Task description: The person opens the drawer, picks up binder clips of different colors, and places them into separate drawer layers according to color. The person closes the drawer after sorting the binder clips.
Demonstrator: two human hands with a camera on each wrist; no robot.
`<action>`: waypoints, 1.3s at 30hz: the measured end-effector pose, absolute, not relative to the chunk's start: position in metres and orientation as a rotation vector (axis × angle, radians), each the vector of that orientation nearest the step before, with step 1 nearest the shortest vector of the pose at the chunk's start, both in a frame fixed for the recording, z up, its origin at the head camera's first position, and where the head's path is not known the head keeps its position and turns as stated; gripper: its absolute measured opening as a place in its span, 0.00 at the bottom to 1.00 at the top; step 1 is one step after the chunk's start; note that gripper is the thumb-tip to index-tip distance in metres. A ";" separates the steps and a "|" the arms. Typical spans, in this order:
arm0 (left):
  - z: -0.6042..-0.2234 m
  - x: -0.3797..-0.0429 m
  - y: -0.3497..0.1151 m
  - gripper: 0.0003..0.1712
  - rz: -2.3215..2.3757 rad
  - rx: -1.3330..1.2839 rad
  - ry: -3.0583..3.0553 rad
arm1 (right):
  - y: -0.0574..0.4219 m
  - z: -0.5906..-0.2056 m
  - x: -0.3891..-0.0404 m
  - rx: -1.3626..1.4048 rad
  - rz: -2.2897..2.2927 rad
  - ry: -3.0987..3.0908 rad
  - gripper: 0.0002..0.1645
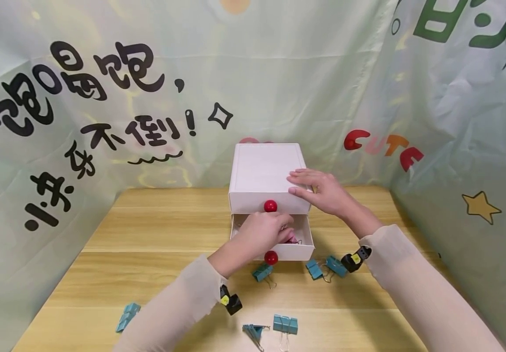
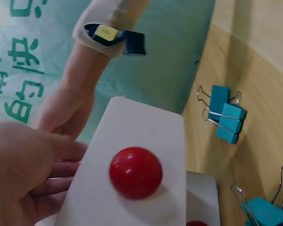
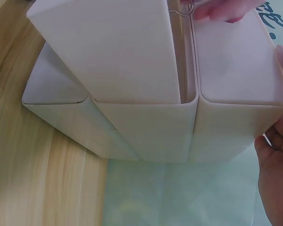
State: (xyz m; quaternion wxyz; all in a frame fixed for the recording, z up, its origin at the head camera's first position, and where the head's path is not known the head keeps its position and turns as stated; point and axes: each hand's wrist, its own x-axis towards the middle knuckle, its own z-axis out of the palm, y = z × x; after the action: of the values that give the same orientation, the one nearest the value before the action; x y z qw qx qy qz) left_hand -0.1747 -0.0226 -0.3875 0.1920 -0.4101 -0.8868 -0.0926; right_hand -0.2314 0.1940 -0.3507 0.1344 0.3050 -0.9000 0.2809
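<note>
A white cabinet (image 1: 268, 168) with red-knobbed drawers stands on the table, its middle drawer (image 1: 298, 252) pulled out. My left hand (image 1: 259, 232) reaches into that drawer with curled fingers. At its fingertips, the wire loop of a binder clip (image 3: 184, 10) shows in the right wrist view; the clip's body, apparently pink, is mostly hidden by the fingers. My right hand (image 1: 325, 193) rests on the cabinet's right top edge, fingers extended over the top and the thumb near the front edge.
Blue binder clips lie on the wooden table: one below the drawer (image 1: 262, 272), a pair (image 1: 335, 265) to its right, one at the left (image 1: 127, 317), and two near the front (image 1: 285, 324). A printed cloth (image 1: 191, 161) hangs behind.
</note>
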 end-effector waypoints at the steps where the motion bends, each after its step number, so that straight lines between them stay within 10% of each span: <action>1: -0.387 -0.175 -0.025 0.12 -0.312 -1.164 -2.508 | 0.194 -0.350 -0.231 0.883 0.811 -2.607 0.28; 39: -0.431 -0.127 -0.081 0.08 -1.701 -1.232 -2.723 | 0.192 -0.351 -0.231 0.868 0.816 -2.617 0.28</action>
State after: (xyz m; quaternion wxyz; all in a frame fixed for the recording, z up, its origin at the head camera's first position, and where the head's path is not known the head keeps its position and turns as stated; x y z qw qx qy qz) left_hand -0.1268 -0.0810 -0.4306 -0.1482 -0.3542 -0.7832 -0.4891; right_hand -0.2306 0.1923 -0.3507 0.1328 0.2992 -0.9021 0.2812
